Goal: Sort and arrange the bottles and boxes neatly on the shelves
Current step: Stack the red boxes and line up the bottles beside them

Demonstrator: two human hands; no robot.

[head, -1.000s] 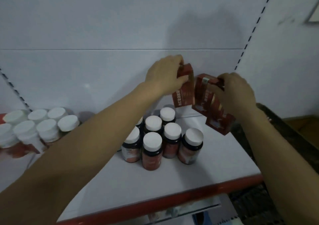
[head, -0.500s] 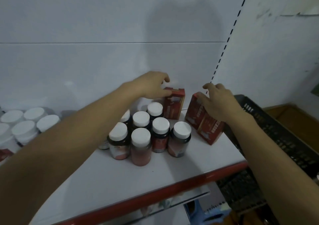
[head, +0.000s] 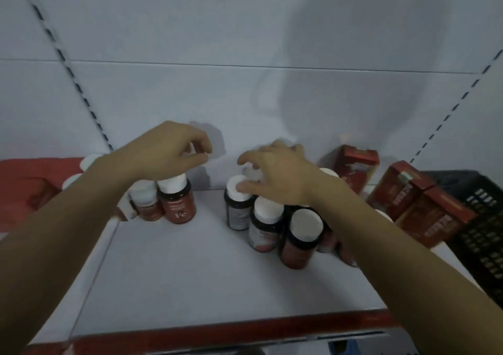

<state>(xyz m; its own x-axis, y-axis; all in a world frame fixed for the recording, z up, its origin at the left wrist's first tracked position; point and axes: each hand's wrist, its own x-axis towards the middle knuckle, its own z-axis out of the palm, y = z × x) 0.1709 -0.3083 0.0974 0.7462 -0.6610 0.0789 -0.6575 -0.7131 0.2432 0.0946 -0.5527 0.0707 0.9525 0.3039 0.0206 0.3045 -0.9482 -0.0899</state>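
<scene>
The shelf (head: 190, 286) has a red lip at 6 o'clock and a white deck behind it, and the forearms reach in from 7 and 5 o'clock. Just right of centre stands a tight cluster of white-capped bottles. The front bottle (head: 300, 241) is nearest, a second bottle (head: 265, 228) touches it at its 10 o'clock, and a grey bottle (head: 237, 210) stands beyond that, again at 10 o'clock. More of the cluster is hidden under the right forearm. The right hand (head: 275, 175) hangs over this cluster with fingers arched and spread and the thumb lying on the grey bottle's cap; blur hides whether the fingers grip anything. At 3 o'clock two red boxes (head: 432, 215) stand side by side, touching, just beside a black crate (head: 481, 218) at the shelf's end. At 9 o'clock from the cluster, well apart from it, the Fe bottle (head: 178, 205) stands upright with a pale bottle (head: 145, 203) touching its left side. The left hand (head: 166, 150) hovers just above those two caps with fingers loosely curled, thumb and forefinger near each other, nothing held. Farther toward 9 o'clock, white caps (head: 88, 161) show behind the left forearm, beside a blurred red mass (head: 27, 175). At 1 o'clock a third box (head: 355, 168) stands upright near the back panel (head: 245, 96).
</scene>
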